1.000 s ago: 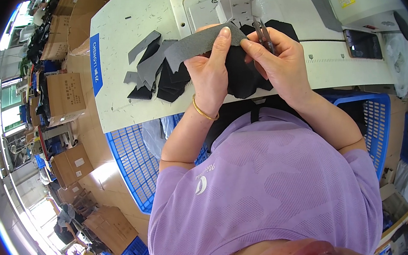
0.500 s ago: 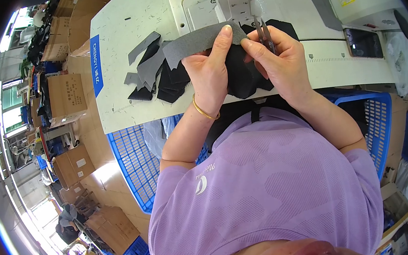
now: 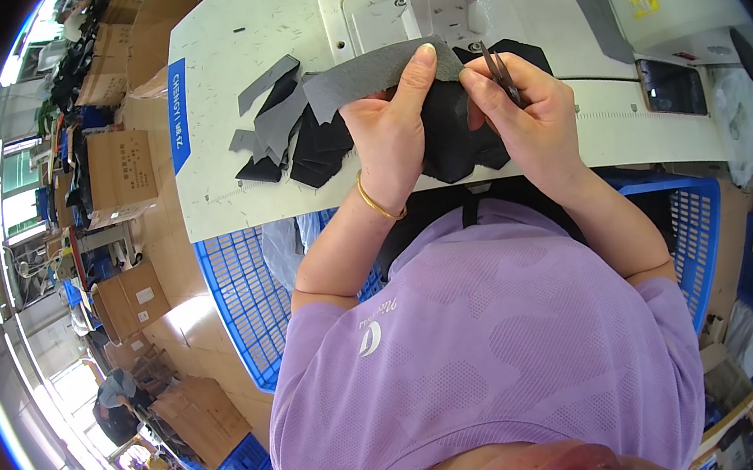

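My left hand (image 3: pixel 392 134) is closed on a curved grey fabric piece (image 3: pixel 352 78), thumb on top and fingers beneath. At the piece's right end, the thumb and forefinger of my right hand (image 3: pixel 535 115) pinch its edge. Dark thread snips (image 3: pixel 503 78) are also held in my right hand, their tips pointing up and away from the fabric. Under my hands lie black fabric pieces (image 3: pixel 447 138), partly covered by the fingers. Left of my left hand is a loose pile of grey pieces (image 3: pixel 280 125) and black pieces (image 3: pixel 319 154).
A sewing machine head (image 3: pixel 444 11) stands just beyond my hands on the white table (image 3: pixel 238 207). To the right lie a grey strip (image 3: pixel 600 18) and a dark-screened phone (image 3: pixel 672 86). Blue plastic baskets (image 3: pixel 242 293) flank my body below the table edge. Thread scraps litter the tabletop.
Both hands have shifted slightly right with the grey piece. My right hand has turned a little, and the snips have moved right with it.
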A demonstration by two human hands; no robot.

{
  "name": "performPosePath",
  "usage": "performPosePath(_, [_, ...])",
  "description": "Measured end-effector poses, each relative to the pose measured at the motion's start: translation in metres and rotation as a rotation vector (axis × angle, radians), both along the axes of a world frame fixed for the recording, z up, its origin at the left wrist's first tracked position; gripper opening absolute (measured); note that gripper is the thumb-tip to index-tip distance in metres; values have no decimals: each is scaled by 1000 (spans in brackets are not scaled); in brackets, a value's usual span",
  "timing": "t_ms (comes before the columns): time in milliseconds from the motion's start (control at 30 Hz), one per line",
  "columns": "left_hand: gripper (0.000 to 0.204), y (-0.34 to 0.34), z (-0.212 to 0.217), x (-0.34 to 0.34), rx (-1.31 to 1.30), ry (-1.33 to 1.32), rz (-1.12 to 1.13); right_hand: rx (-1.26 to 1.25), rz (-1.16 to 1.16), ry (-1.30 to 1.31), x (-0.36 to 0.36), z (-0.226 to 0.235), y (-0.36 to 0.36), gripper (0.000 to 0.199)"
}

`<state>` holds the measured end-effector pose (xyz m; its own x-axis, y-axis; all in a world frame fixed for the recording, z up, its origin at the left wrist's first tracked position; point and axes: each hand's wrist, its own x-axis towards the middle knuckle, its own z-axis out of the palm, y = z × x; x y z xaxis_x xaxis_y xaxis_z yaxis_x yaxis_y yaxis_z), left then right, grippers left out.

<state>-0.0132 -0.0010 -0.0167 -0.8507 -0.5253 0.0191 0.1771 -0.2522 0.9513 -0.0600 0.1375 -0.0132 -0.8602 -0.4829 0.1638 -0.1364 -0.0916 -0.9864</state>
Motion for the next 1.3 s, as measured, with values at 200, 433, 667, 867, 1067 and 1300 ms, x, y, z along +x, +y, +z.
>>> performPosePath(200, [11, 0, 5, -1, 36, 81, -6, 57, -61, 215, -1, 0, -3, 19])
performPosePath(433, [10, 1, 14, -4, 89, 53, 5, 49, -90, 278, -5, 1, -7, 17])
performPosePath(667, [9, -20, 31, -24, 65, -49, -102, 2, -171, 188, -18, 17, -21, 19])
performPosePath(867, [11, -31, 53, -50, 43, -7, -138, -53, -175, 71, -39, 27, -35, 24])
performPosePath(1067, [12, -38, 61, -64, -17, 46, -165, -135, -176, 41, -50, 27, -41, 27])
performPosePath(1300, [11, -45, 63, -67, -69, 11, -202, -128, -161, 34, -51, 26, -42, 31])
